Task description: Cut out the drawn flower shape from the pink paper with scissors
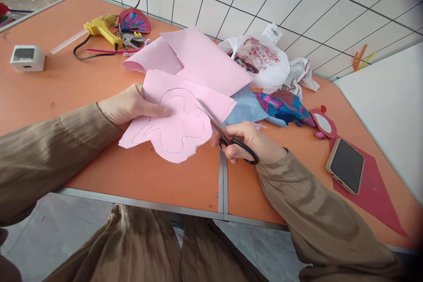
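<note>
My left hand (137,105) grips the left side of a pink sheet (180,123), thumb on top, its other fingers hidden beneath. A curvy, flower-like outline is drawn on the sheet in dark line, and its lower and right edges are cut close to that line. In my right hand (246,141) is a pair of scissors (216,121) with black handles. The blades lie at the sheet's right side, pointing up and left along the drawn curve. Behind the held piece, larger pink sheets (208,59) lie on the orange table (145,172).
A yellow glue gun (102,28) with keys (132,40) lies at back left, near a white box (27,58). At the back right are a white plastic bag (264,59) and blue material (246,108). A phone (346,165) rests on red sheet (380,198) at right.
</note>
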The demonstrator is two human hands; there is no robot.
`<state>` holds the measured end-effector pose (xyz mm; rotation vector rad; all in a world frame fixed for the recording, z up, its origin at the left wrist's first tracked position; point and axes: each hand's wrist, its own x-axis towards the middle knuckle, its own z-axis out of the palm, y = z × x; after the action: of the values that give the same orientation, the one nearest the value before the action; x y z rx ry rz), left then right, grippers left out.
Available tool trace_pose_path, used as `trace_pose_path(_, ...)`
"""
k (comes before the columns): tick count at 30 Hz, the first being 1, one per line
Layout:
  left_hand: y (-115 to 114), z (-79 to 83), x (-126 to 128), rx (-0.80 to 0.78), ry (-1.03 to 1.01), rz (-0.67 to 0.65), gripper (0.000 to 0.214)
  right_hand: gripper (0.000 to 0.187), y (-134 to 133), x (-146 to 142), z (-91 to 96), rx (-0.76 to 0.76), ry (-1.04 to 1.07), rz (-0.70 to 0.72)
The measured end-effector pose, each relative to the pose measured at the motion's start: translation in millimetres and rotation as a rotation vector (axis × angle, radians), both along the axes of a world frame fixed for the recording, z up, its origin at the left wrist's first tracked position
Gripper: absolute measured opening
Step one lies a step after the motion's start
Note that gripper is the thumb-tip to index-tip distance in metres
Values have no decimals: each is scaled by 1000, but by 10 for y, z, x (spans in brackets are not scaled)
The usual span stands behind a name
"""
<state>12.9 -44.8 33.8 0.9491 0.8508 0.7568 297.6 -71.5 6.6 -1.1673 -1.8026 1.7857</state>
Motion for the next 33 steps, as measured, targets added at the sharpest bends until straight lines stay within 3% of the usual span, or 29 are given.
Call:
trace_pose_path(8,8,-6,-2,43,8,13,32,40,-41,-11,77,3,-32,-3)
trace_pose_path(24,-5,-43,-10,64,26,18,31,59,-25,-11,49,-3,-22,-22)
trace_pose_path(33,30,-24,-21,13,-2,14,28,53,-57,-17,82,-7,-22,-45)
